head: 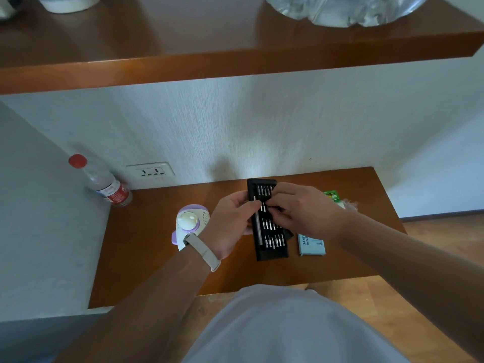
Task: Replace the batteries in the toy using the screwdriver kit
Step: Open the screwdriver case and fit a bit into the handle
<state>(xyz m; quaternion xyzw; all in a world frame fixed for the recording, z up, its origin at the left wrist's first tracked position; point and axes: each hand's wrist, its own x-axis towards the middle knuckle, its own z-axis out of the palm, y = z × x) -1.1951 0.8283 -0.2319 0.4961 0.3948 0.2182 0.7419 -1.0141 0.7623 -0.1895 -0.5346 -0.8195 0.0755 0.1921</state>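
Observation:
A black screwdriver kit tray (271, 248) lies open on the brown table (157, 258), with rows of silver bits and a slim driver handle along its left side. My left hand (231, 221) grips the tray's left edge, thumb near the handle. My right hand (301, 208) reaches over the middle of the tray, fingertips pinched at a row of bits; whether a bit is held is hidden. The white and purple toy (190, 221) lies just left of my left hand, partly behind my wrist. A green battery pack (331, 195) shows behind my right hand.
A light blue box (311, 243) lies right of the tray. A plastic water bottle (104, 183) with a red cap leans in the back left corner by a wall socket (150, 171). A wooden shelf (235, 64) hangs overhead. The table's front edge is near my body.

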